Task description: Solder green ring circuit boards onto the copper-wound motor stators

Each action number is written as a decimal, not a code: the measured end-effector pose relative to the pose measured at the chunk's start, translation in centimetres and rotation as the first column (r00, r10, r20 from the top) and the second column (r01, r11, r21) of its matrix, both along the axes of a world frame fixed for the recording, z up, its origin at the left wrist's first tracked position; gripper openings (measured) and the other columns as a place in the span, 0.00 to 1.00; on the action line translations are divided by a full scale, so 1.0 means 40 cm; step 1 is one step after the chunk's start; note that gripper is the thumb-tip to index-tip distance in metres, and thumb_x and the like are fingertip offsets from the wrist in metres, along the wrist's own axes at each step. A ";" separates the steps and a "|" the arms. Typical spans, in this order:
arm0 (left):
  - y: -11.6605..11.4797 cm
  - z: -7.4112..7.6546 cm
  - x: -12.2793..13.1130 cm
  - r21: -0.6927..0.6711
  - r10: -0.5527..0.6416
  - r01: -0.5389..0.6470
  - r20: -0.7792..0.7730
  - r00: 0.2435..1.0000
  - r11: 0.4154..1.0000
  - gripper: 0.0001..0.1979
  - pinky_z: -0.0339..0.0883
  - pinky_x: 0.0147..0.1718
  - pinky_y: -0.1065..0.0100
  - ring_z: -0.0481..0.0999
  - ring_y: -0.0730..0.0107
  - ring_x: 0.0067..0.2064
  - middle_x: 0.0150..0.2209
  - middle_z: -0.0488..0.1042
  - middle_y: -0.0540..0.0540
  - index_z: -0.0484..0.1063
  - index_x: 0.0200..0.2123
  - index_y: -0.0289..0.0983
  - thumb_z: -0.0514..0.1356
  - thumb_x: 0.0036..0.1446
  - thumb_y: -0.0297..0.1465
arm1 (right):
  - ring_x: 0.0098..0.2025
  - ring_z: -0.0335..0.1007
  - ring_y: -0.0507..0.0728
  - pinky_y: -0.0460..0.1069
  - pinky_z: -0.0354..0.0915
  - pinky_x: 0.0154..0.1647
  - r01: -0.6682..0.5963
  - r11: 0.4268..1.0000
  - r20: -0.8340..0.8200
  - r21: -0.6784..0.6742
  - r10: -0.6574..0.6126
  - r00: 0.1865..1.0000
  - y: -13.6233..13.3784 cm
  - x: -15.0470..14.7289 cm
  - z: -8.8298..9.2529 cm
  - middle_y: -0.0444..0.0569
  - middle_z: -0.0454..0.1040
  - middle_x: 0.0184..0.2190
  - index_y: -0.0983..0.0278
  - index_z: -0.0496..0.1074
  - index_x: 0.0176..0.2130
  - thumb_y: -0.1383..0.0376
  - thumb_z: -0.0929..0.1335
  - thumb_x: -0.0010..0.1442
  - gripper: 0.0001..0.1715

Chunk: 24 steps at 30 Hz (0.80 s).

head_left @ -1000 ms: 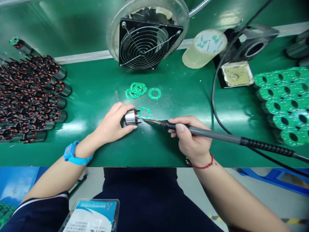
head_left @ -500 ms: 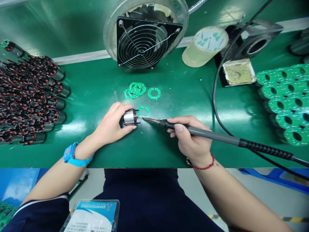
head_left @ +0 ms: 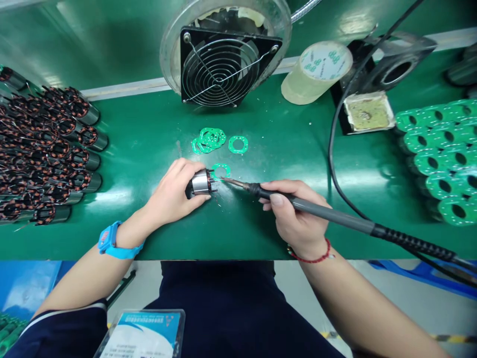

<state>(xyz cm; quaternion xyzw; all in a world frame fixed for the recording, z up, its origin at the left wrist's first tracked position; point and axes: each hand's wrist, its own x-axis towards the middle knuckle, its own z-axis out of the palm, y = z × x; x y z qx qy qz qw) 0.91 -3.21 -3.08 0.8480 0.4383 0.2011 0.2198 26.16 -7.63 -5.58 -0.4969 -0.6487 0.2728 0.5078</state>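
My left hand [head_left: 177, 191] is closed around a motor stator [head_left: 201, 182], a metal cylinder lying on its side with copper windings and pins facing right. In my right hand [head_left: 298, 209] is a soldering iron [head_left: 320, 208], gripped like a pen. Its tip points left, just right of the stator's pins, over the lower edge of a green ring-shaped circuit board [head_left: 222, 169]. Whether the tip touches the board I cannot tell. Farther back lie a single ring board [head_left: 238, 144] and a small overlapping pile of ring boards [head_left: 209, 139].
Rows of stators [head_left: 55, 149] stand at the left. A fan with a wire guard [head_left: 219, 72] is at the back, beside a tape roll [head_left: 316, 72] and an iron stand with a sponge [head_left: 368, 112]. Green-topped stators [head_left: 441, 159] fill the right. The iron's cable [head_left: 331, 149] loops across the table.
The soldering iron's tip has shifted slightly up and right, away from the stator's pins. My left hand and the stator have barely moved.
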 end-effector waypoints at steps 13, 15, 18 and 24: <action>-0.012 0.007 0.016 -0.051 0.110 -0.109 0.029 0.993 0.993 0.20 0.68 0.44 0.59 0.71 0.59 0.45 0.43 0.72 0.42 0.65 0.48 0.36 0.66 0.53 0.32 | 0.38 0.80 0.57 0.52 0.74 0.41 -0.094 0.984 0.312 -0.153 0.138 0.940 0.016 -0.034 0.040 0.46 0.81 0.37 0.57 0.65 0.57 0.64 0.61 0.69 0.18; -0.019 0.015 0.019 -0.156 0.199 -0.185 0.082 0.977 0.970 0.20 0.68 0.41 0.60 0.72 0.61 0.42 0.41 0.72 0.44 0.65 0.45 0.37 0.66 0.51 0.34 | 0.38 0.80 0.59 0.53 0.73 0.39 -0.112 0.970 0.354 -0.214 0.185 0.917 0.024 -0.048 0.050 0.47 0.81 0.36 0.58 0.65 0.55 0.63 0.63 0.67 0.16; -0.027 0.023 0.015 -0.345 0.229 -0.154 0.187 0.955 0.926 0.21 0.69 0.41 0.61 0.74 0.62 0.42 0.43 0.73 0.44 0.64 0.47 0.37 0.65 0.53 0.38 | 0.36 0.79 0.58 0.53 0.73 0.38 -0.103 0.952 0.253 -0.289 0.179 0.951 0.030 -0.082 0.056 0.46 0.79 0.36 0.57 0.64 0.54 0.62 0.66 0.64 0.18; -0.016 0.011 0.003 -0.278 -0.011 0.062 0.183 0.983 0.958 0.27 0.62 0.54 0.53 0.70 0.54 0.54 0.53 0.72 0.40 0.64 0.56 0.38 0.66 0.54 0.34 | 0.40 0.78 0.56 0.53 0.72 0.42 -0.014 0.982 -0.246 -0.188 -0.033 0.969 0.031 -0.148 0.044 0.45 0.79 0.37 0.54 0.61 0.52 0.59 0.66 0.66 0.16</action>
